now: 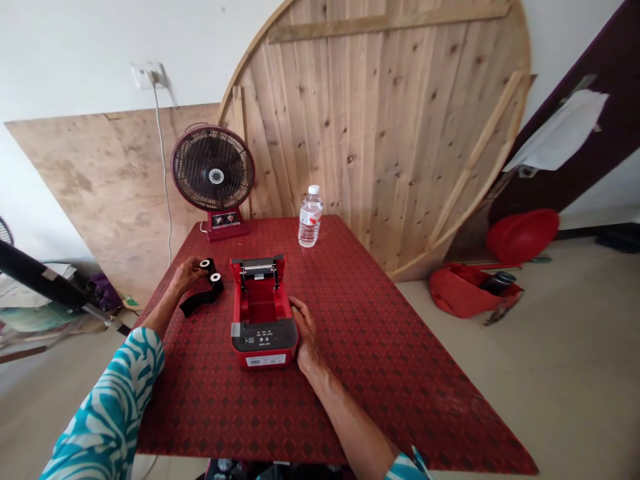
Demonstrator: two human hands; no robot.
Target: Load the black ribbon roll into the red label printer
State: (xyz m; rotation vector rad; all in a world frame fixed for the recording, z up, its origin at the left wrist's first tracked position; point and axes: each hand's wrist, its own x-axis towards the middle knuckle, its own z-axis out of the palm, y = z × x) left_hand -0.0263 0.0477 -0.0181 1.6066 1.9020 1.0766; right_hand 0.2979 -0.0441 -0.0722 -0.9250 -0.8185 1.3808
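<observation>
A red and dark grey label printer (265,339) stands on the table with its lid (259,267) raised, so its red inner bay is in view. My right hand (307,337) is pressed against the printer's right side, fingers curled along its edge. To the left of the printer are two black ribbon rolls (217,283) with white cores, and a loose strip of black ribbon (195,303) trails from them over the table. My left hand (190,274) is closed at the farther roll, with fingertips on its left side; part of that grip is hidden.
The table (360,380) has a red patterned cover. A red fan (214,175) stands at its back left corner, a water bottle (310,219) at the back. A large round wooden board (370,127) leans behind. On the floor to the right lies a red bag (457,293).
</observation>
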